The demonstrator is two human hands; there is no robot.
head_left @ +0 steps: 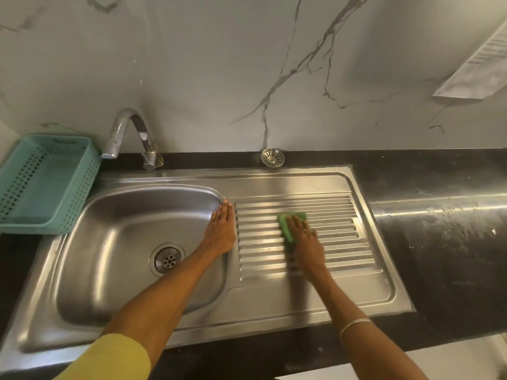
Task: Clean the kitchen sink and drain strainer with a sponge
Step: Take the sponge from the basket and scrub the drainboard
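A stainless steel sink point(115, 220) with a ribbed drainboard point(337, 242) on its right fills the counter. My right hand point(306, 239) presses a green sponge point(288, 226) flat onto the ribs, fingers straight over it. My left hand point(222, 229) rests flat with straight fingers on the rim between the bowl and the drainboard. The drain point(167, 260) in the bowl's floor is uncovered. The round metal drain strainer point(272, 157) lies on the black counter behind the drainboard, by the wall.
A chrome tap point(129, 138) arches over the bowl's back left. A teal perforated plastic basket point(41, 185) stands left of the sink. Black stone counter point(439, 229) runs to the right, smeared with wet streaks. A marble wall rises behind.
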